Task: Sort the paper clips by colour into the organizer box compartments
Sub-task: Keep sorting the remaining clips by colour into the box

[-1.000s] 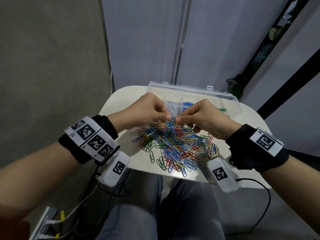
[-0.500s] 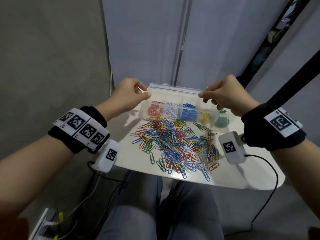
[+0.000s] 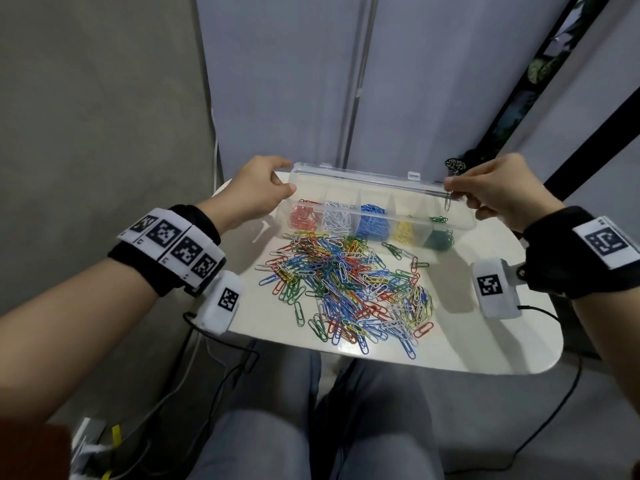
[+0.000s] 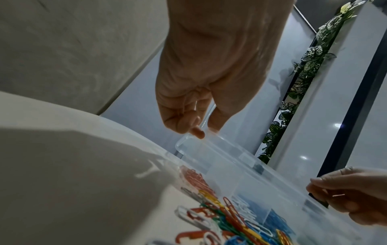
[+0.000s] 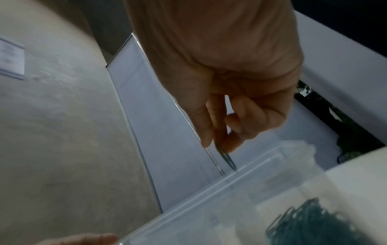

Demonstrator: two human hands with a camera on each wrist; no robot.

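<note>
Both hands have left the pile for the box: the left hand pinches its lid, the right hand a green clip above the green end compartment, about to drop.

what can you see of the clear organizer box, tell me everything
The organizer box is a long clear plastic case at the far edge of the white table, behind the loose clip pile. Its row of compartments holds red, white, blue, yellow and green clips, left to right. The hinged lid with two small latch tabs stands partly raised. The left hand grips the lid's left end; the right hand pinches a clip at its right end.
</note>
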